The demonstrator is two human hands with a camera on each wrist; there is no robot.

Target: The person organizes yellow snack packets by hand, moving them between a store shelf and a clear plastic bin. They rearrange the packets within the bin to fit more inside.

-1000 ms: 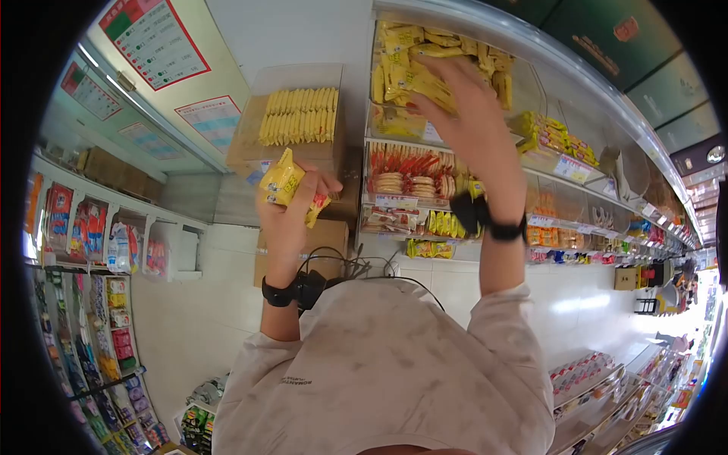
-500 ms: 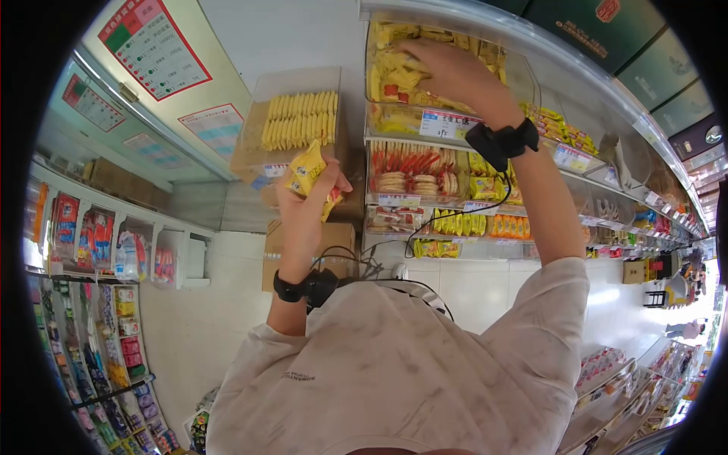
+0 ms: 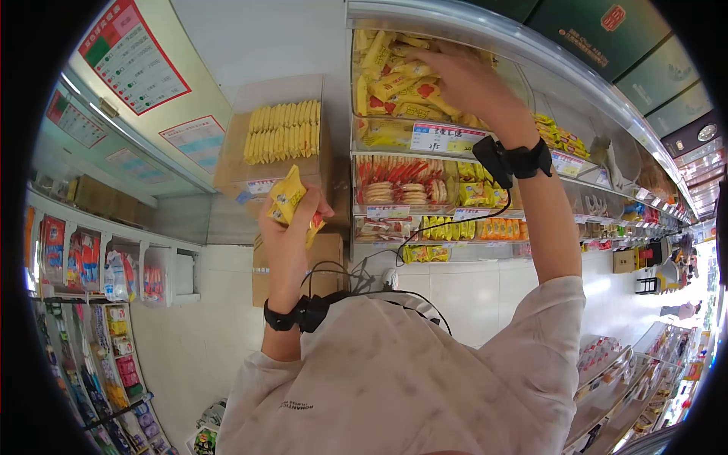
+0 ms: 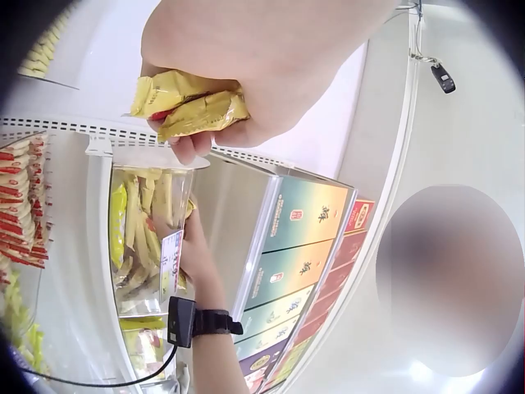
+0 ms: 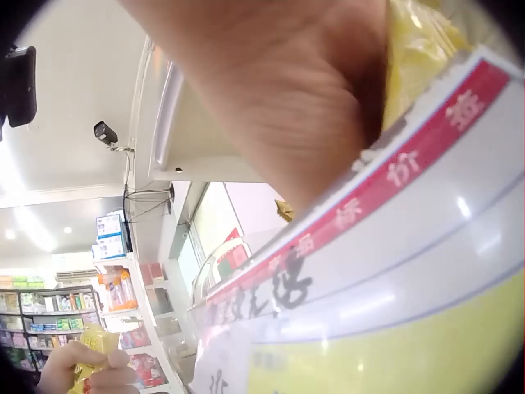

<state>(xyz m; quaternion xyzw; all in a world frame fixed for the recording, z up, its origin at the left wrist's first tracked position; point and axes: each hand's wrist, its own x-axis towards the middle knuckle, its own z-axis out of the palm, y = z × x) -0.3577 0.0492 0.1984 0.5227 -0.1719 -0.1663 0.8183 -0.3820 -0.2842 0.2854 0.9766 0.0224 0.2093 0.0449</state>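
My left hand [image 3: 287,241] grips yellow snack packets [image 3: 287,196] in front of a box of upright yellow packets [image 3: 282,133]. Two packets [image 4: 201,115] stick out between thumb and fingers in the left wrist view. Up at the top shelf, my right hand [image 3: 472,82] reaches into a clear bin [image 3: 353,76] heaped with long yellow packets [image 3: 387,83]. Its fingers lie among the packets, the tips partly hidden, and I cannot tell whether they pinch one. A price label [image 5: 353,238] on the bin's front crosses the right wrist view below that hand.
Lower shelves hold red-and-white wrapped biscuits [image 3: 402,182] and small yellow-green packets [image 3: 476,189]. A cable [image 3: 425,299] runs between the two wrist cameras, in front of the body. A cardboard box [image 3: 322,262] stands on the floor, and green boxes [image 3: 584,38] line the top right.
My right hand has come down from above the bin into its packets, and some of these have shifted. The left hand keeps its packets in nearly the same place.
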